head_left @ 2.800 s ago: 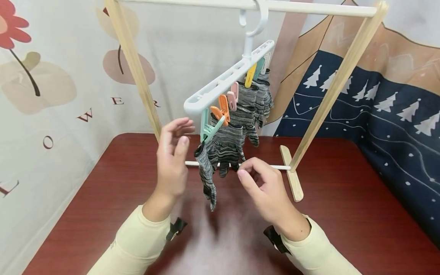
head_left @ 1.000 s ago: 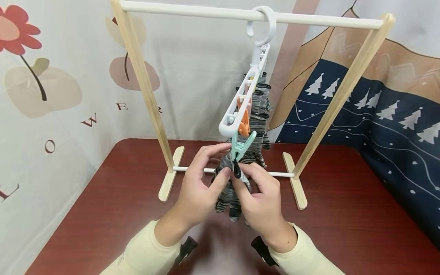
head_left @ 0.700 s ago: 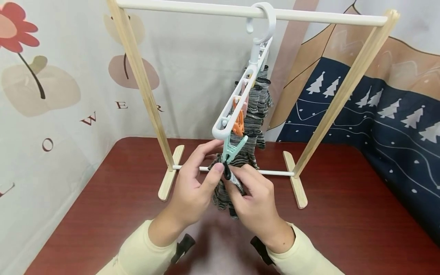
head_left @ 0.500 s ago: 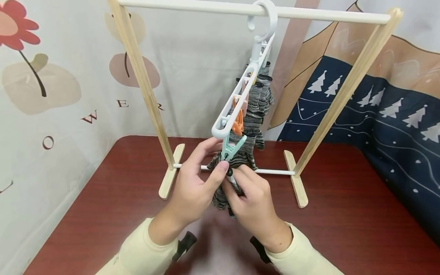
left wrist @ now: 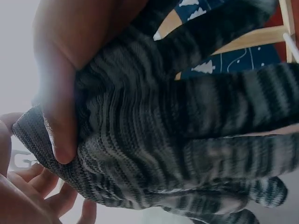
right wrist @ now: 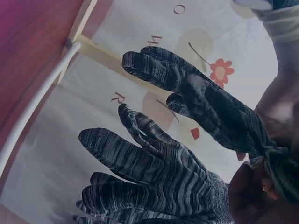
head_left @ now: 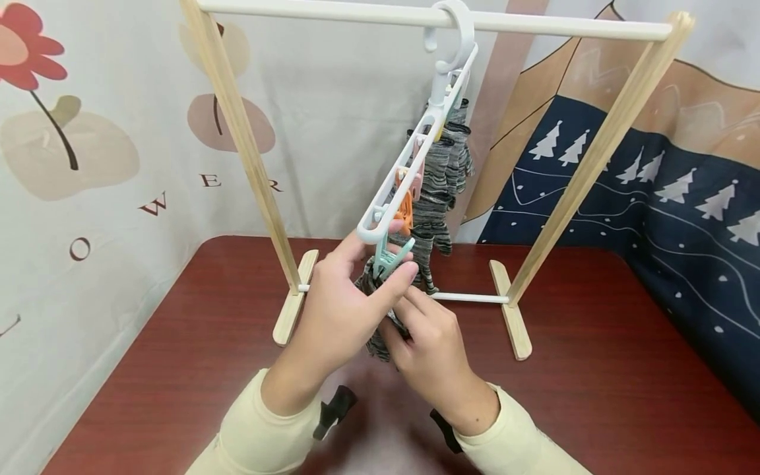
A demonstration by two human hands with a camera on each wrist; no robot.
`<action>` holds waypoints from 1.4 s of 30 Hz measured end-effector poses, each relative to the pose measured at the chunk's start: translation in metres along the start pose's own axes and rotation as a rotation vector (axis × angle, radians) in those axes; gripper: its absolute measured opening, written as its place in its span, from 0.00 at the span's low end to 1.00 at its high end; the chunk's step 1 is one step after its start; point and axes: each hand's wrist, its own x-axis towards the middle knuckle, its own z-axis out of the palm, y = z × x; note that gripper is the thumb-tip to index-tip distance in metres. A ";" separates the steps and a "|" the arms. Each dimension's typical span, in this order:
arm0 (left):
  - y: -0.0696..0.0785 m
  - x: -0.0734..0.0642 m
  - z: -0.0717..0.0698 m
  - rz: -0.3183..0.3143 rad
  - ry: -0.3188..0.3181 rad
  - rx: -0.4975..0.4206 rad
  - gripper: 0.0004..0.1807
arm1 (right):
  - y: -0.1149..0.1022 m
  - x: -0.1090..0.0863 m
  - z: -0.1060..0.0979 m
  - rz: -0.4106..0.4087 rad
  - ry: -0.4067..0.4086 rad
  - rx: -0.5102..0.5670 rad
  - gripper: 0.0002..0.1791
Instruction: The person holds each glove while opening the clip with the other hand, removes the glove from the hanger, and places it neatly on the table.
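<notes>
A mint-green clothespin (head_left: 388, 258) hangs from the near end of the white hanger (head_left: 371, 232), biting the cuff of a grey-and-black striped knit glove (head_left: 378, 346). My left hand (head_left: 344, 303) grips this glove's cuff, thumb across the front below the clip's handles and fingers behind. Just below it, my right hand (head_left: 429, 336) pinches the same glove by its edge. The left wrist view shows the glove (left wrist: 135, 121) spread wide, a thumb pressed near its cuff. In the right wrist view its fingers dangle beside another striped glove (right wrist: 182, 177).
Several more striped gloves (head_left: 436, 158) hang behind, held by orange (head_left: 406, 211), pink (head_left: 417, 181) and other clothespins. A wooden rack (head_left: 234, 112) with a white top bar (head_left: 332, 10) carries the hanger. It stands on a reddish-brown table (head_left: 178, 396) before printed cloth walls.
Both hands have come together onto the near glove from either side. The hanger has swung more end-on, and its near end has lately shifted left. The left thumb has slid right across the cuff.
</notes>
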 end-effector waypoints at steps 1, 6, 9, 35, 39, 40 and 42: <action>0.000 0.001 0.000 0.014 0.020 0.033 0.21 | 0.000 0.000 0.000 -0.001 -0.001 -0.005 0.14; -0.002 0.001 -0.002 0.117 0.130 0.217 0.18 | -0.001 0.002 0.002 -0.020 -0.011 -0.037 0.08; -0.006 0.000 -0.003 0.168 0.172 0.306 0.19 | -0.001 0.003 0.002 -0.025 -0.020 -0.051 0.04; -0.011 0.004 -0.003 0.250 0.277 0.251 0.17 | -0.001 0.002 0.002 0.038 -0.104 -0.042 0.09; -0.013 0.005 -0.003 0.248 0.292 0.233 0.12 | 0.000 0.002 0.002 0.042 -0.111 -0.044 0.09; -0.013 0.005 -0.003 0.253 0.291 0.220 0.11 | 0.000 0.002 0.002 0.043 -0.112 -0.045 0.09; -0.015 0.006 -0.003 0.266 0.281 0.187 0.10 | 0.000 0.002 0.002 0.047 -0.117 -0.050 0.08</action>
